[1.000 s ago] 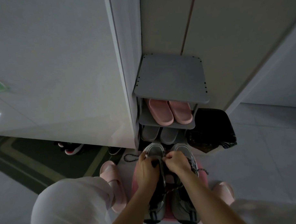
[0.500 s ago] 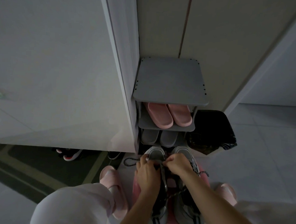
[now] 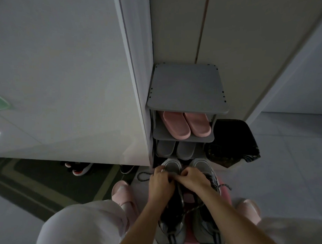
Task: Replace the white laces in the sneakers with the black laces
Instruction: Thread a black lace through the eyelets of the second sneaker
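We look down on the left sneaker (image 3: 171, 167) and right sneaker (image 3: 206, 224), grey and black with pale toe caps, side by side on a pink stool (image 3: 189, 198) with their toes pointing away from us. Our left hand (image 3: 160, 182) and right hand (image 3: 194, 179) meet over the forefoot of the left sneaker. The fingers of both are curled tight and pinch the black lace (image 3: 143, 176), though the knuckles hide the exact grip. A loop of that lace trails out just left of the left fingers. Another dark lace end (image 3: 225, 187) pokes out right of the right wrist. Just beyond the fingertips stands a grey shoe rack (image 3: 187, 86), with pink slides (image 3: 176, 126) on its middle shelf and grey slippers (image 3: 165, 149) below. Beyond the right fingers sits a black bin bag (image 3: 232, 142). On either side of the hands, nearer us, our feet wear pink slippers (image 3: 121, 191)
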The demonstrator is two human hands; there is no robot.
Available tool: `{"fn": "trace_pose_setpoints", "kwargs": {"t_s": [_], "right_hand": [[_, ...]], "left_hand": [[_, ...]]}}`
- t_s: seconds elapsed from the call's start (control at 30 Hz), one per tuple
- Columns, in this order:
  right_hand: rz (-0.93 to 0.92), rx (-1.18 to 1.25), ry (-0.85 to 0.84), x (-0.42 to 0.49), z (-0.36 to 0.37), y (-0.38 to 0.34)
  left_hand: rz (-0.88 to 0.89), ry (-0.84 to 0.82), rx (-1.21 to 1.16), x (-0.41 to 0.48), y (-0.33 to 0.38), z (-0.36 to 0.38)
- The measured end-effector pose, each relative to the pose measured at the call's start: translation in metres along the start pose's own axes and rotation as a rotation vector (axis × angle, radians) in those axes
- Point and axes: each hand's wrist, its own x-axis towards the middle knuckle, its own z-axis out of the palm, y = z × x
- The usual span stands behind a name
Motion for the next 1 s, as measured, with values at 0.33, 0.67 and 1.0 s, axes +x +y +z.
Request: {"fn": "trace_pose_setpoints", "kwargs": {"t_s": [0.33,0.67,1.0], "right_hand": [[-0.050,-0.051,-0.022,-0.011,-0.002,0.004],[-0.194,-0.358,0.074,-0.032,0.007,-0.005],[-0.143,-0.332,0.065,-0.030,0.009,0.006]], "left_hand": [[-0.188,0.082,-0.464,-0.001,-0.024,-0.017],[-0.201,-0.032,-0.557,-0.008,-0.028,-0.003],[-0.082,0.062,-0.220,0.002,-0.022,-0.006]]}}
